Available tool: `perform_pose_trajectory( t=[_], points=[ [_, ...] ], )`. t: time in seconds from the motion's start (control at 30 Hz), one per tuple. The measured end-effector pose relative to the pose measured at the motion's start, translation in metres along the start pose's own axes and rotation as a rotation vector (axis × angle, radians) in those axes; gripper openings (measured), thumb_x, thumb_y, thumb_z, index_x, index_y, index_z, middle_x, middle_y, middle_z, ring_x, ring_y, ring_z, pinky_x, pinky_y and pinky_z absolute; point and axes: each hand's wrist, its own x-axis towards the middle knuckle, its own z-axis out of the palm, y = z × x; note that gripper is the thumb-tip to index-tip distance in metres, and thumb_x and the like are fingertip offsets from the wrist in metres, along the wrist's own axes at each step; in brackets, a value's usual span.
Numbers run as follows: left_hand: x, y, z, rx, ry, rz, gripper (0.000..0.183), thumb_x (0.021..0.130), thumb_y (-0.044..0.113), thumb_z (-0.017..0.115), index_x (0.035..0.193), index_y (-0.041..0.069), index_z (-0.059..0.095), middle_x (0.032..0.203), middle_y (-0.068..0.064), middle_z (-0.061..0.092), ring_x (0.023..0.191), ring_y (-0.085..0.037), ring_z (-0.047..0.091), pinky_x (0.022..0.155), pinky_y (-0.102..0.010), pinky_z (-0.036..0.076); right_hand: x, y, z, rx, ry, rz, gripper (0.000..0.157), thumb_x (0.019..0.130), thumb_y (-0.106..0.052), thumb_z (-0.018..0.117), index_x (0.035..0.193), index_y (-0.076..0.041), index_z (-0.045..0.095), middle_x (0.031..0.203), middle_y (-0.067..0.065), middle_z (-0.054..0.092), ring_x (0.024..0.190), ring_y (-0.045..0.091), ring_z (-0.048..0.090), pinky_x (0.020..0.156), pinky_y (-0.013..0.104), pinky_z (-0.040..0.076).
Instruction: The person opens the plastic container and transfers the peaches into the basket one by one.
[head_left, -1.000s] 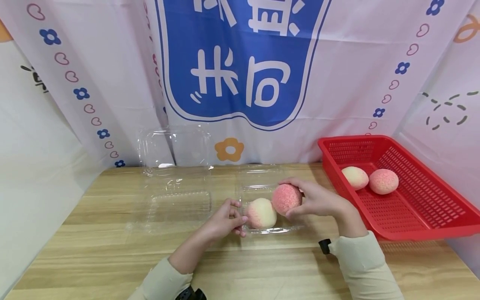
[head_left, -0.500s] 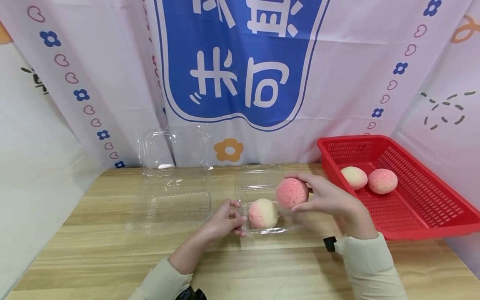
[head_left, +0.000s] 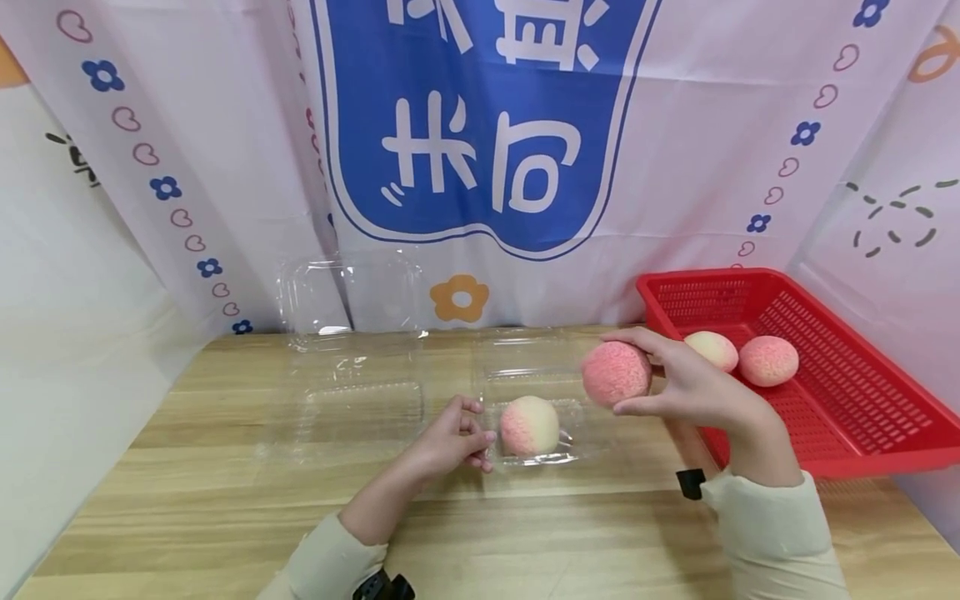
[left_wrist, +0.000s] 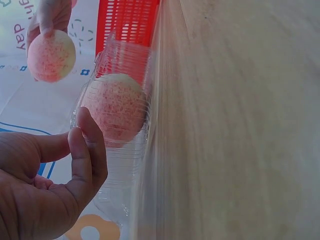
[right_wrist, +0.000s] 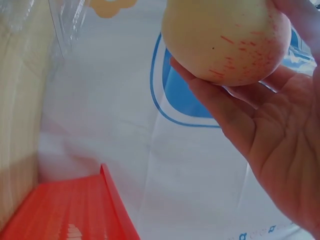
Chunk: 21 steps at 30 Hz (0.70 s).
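Note:
My right hand (head_left: pixel 693 387) grips a pink-and-cream peach (head_left: pixel 617 374) with its thumb and fingers, raised between the clear container and the red basket. In the right wrist view the same peach (right_wrist: pixel 225 37) shows its cream side with red flecks. A second peach (head_left: pixel 529 426) sits in the front half of a clear plastic clamshell box (head_left: pixel 519 357), its lid folded back. My left hand (head_left: pixel 450 440) pinches the left edge of this box between thumb and fingertips. In the left wrist view, the box's ribbed wall covers the peach (left_wrist: pixel 116 110) inside.
A red plastic basket (head_left: pixel 825 417) stands at the right, holding a cream peach (head_left: pixel 712 350) and a pink peach (head_left: pixel 768 361). Another clear clamshell box (head_left: pixel 360 417) lies at the left, its lid standing against the printed cloth (head_left: pixel 600 292) behind the wooden table (head_left: pixel 525 533).
My right hand has lifted its peach out of the box, away from the other peach, and carried it up and right toward the basket. The left hand stays at the box's edge.

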Motion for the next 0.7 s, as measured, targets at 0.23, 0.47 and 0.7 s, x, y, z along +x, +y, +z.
perform_pose_trajectory(
  t=[0.23,0.47,0.7],
  points=[
    [-0.001,0.001,-0.001,0.005,-0.004,0.001,0.045,0.099,0.001,0.056,0.134,-0.008,0.031,0.083,-0.01,0.057,0.062,-0.011,0.065,0.069,-0.032,0.062,-0.017,0.003,-0.015,-0.097,0.083,0.032,0.078,0.075,-0.034,0.088,0.142,-0.023,0.05,0.133,0.003,0.059,0.11,0.007,0.054,0.087,0.014,0.052],
    [0.0,0.001,-0.001,0.004,-0.003,0.0,0.043,0.098,0.0,0.056,0.133,-0.008,0.032,0.082,-0.01,0.057,0.061,-0.011,0.065,0.068,-0.03,0.061,-0.033,0.014,-0.028,-0.004,0.103,0.098,0.077,0.076,-0.024,0.087,0.143,-0.022,0.048,0.133,0.008,0.056,0.109,0.009,0.058,0.081,0.016,0.057],
    [0.001,0.001,0.0,0.01,0.004,-0.002,0.043,0.098,0.0,0.057,0.133,-0.008,0.033,0.082,-0.009,0.057,0.061,-0.012,0.063,0.066,-0.029,0.06,-0.049,0.03,-0.043,-0.011,0.17,0.123,0.077,0.075,-0.016,0.088,0.141,-0.019,0.049,0.124,0.002,0.058,0.097,-0.001,0.062,0.075,0.016,0.059]
  ],
)
